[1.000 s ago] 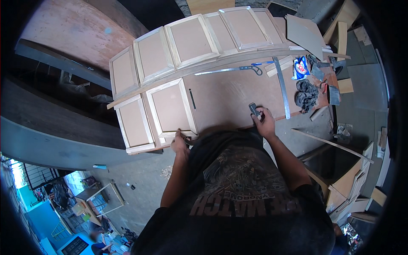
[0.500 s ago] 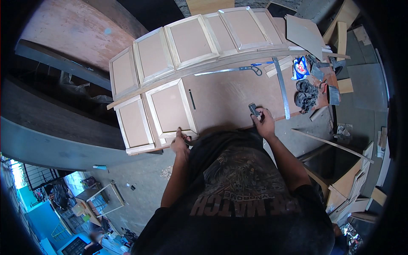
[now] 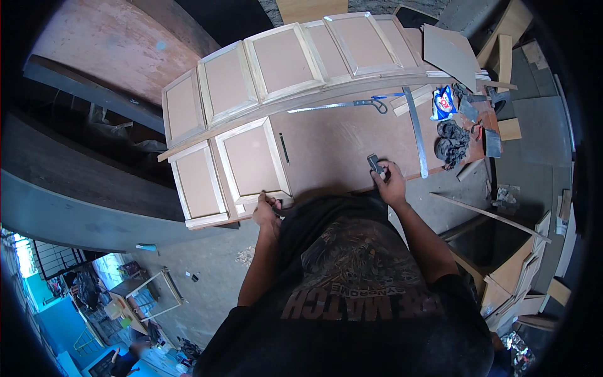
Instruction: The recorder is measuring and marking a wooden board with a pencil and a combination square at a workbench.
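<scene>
On the brown wooden worktop (image 3: 342,141), the right hand (image 3: 392,181) pinches a small dark-grey, block-shaped tool (image 3: 374,162) between thumb and fingers, near the front edge and right of the middle. The left hand (image 3: 266,213) has a finger laid on the near side of a rectangular beige panel in a pale wood frame (image 3: 251,157), which lies at the front edge toward the left corner; whether its curled fingers clasp anything, I cannot tell. Pressing hard there could tip or slide the panel, as it lies so close to the edge. A loosened pinch might drop the tool. The long flat steel ruler (image 3: 416,135) also reaches the front edge, where a sleeve or elbow could knock it, and reaching toward the back edge risks brushing the long-bladed, dark-handled handsaw (image 3: 323,106).
</scene>
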{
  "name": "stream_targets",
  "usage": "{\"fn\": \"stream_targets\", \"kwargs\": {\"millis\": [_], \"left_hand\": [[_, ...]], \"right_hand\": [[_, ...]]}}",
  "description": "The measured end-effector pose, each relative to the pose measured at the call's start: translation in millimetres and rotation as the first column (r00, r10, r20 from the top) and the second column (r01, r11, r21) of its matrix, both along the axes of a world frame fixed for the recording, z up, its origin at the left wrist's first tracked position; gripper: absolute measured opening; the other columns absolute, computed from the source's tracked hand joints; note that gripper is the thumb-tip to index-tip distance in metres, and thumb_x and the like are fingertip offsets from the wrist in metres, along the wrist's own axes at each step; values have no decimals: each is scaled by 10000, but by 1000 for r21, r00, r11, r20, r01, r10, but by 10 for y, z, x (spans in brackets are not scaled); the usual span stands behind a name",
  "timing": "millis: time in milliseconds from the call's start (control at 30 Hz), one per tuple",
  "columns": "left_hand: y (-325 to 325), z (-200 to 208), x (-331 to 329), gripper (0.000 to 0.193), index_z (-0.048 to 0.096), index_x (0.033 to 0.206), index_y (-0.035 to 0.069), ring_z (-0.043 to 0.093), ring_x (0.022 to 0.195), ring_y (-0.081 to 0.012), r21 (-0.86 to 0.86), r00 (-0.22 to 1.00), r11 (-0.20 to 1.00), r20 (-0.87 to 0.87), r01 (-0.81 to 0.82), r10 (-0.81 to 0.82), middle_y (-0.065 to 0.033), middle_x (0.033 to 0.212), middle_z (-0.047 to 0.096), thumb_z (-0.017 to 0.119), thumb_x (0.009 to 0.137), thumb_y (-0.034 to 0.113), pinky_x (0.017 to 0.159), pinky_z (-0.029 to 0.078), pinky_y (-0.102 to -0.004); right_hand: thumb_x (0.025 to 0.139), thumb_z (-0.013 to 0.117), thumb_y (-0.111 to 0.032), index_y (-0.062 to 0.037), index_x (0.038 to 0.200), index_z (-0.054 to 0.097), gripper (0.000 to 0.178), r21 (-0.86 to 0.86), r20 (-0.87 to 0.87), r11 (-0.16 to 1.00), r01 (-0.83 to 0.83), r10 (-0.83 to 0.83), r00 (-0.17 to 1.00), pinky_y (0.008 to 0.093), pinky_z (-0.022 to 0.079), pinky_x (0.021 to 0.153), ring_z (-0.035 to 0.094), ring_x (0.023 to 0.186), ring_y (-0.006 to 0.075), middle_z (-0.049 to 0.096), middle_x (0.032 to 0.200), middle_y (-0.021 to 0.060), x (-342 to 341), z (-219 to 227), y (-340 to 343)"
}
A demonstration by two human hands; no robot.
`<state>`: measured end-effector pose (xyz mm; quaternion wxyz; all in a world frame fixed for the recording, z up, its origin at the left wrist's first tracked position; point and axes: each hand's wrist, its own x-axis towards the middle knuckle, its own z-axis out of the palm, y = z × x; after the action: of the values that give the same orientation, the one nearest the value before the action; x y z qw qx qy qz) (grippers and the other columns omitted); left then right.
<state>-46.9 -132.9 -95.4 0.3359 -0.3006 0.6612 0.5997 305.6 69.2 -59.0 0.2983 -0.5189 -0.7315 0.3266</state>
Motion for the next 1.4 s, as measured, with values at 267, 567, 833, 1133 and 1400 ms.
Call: {"fn": "stream_targets", "kwargs": {"millis": [267, 567, 833, 1133, 1400], "left_hand": [[1, 1, -7, 375, 640, 797, 37, 607, 596, -192, -22, 996, 1000, -89, -12, 10, -72, 722, 639, 871, 963, 281, 528, 519, -317], [24, -41, -49, 357, 629, 799, 34, 635, 609, -188, -49, 996, 998, -85, -28, 24, -83, 737, 659, 845, 969, 263, 530, 525, -317], [42, 22, -32, 372, 619, 824, 25, 618, 592, -193, -69, 994, 994, -73, -88, 83, -90, 742, 653, 867, 957, 267, 521, 513, -332], [29, 19, -44, 357, 606, 813, 23, 587, 562, -192, -63, 991, 994, -105, -86, 79, -80, 712, 635, 891, 930, 205, 514, 506, -340], [34, 31, -52, 364, 613, 883, -2, 603, 567, -193, -68, 994, 994, -76, -89, 83, -98, 753, 648, 882, 919, 240, 515, 519, -338]], "right_hand": [[926, 857, -195, -80, 1202, 694, 341, -28, 8, 1000, 4, -4, 1000, 362, 516, 713, 611, 784, 226, 624, 967, 99, 1, 4, 0], [921, 857, -198, -78, 1192, 696, 337, -59, 18, 998, 13, -11, 1000, 381, 526, 757, 633, 847, 256, 637, 976, 113, 7, -15, 7], [928, 851, -194, -73, 1193, 695, 331, -82, 0, 996, 21, -21, 1000, 372, 521, 737, 622, 804, 243, 640, 981, 111, 1, -1, 3], [927, 856, -193, -83, 1209, 696, 343, -140, 32, 989, 37, -33, 999, 374, 529, 752, 635, 844, 251, 646, 998, 113, 10, -8, 7], [924, 859, -187, -81, 1211, 695, 347, -56, 20, 998, 12, -11, 1000, 372, 530, 761, 637, 845, 253, 649, 1003, 111, 3, 2, 2]]}}
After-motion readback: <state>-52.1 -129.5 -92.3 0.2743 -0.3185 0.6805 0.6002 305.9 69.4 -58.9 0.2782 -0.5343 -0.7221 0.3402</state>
